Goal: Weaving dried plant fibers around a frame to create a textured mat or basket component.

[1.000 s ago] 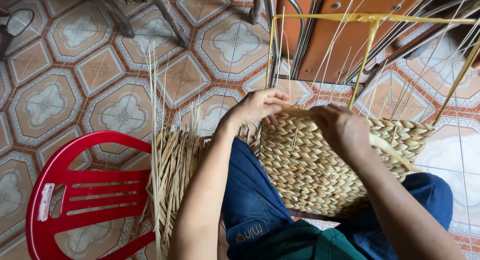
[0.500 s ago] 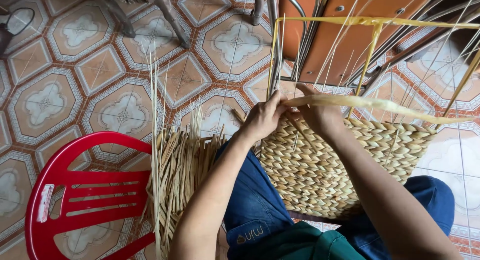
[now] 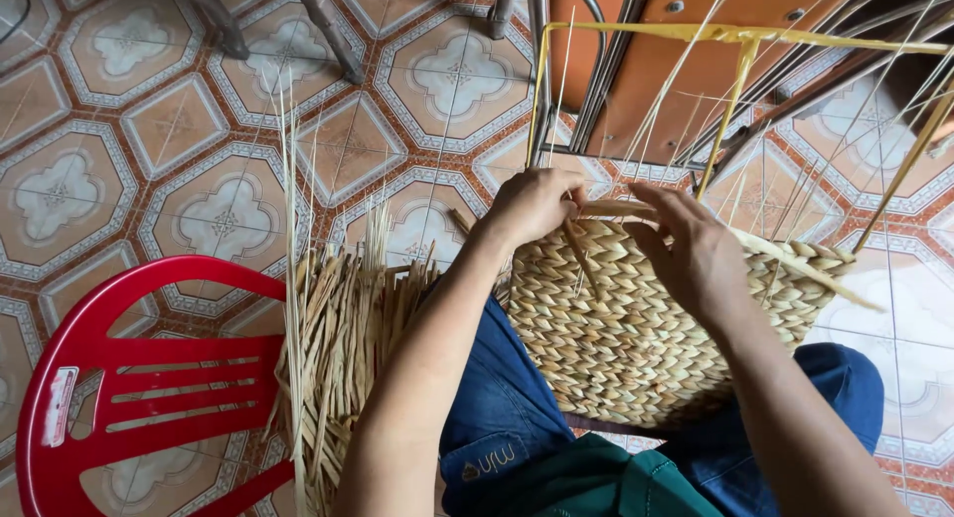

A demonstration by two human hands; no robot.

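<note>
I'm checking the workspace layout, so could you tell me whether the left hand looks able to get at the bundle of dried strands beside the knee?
Probably yes: the left hand is at the woven basket, and nothing lies between it and the bundle.

The near lower part of the half-woven basket of flat tan straw plaits is hidden behind the person's blue-trousered knees and right forearm, and the fingertips of the left hand are tucked out of sight behind its top edge, so their grip on the loose strand cannot be told. The red slatted plastic chair is cut off by the left and bottom edges, and the bundle of dry pale straw stalks runs off the bottom. The orange board on grey metal legs is cut by the top edge.
</note>
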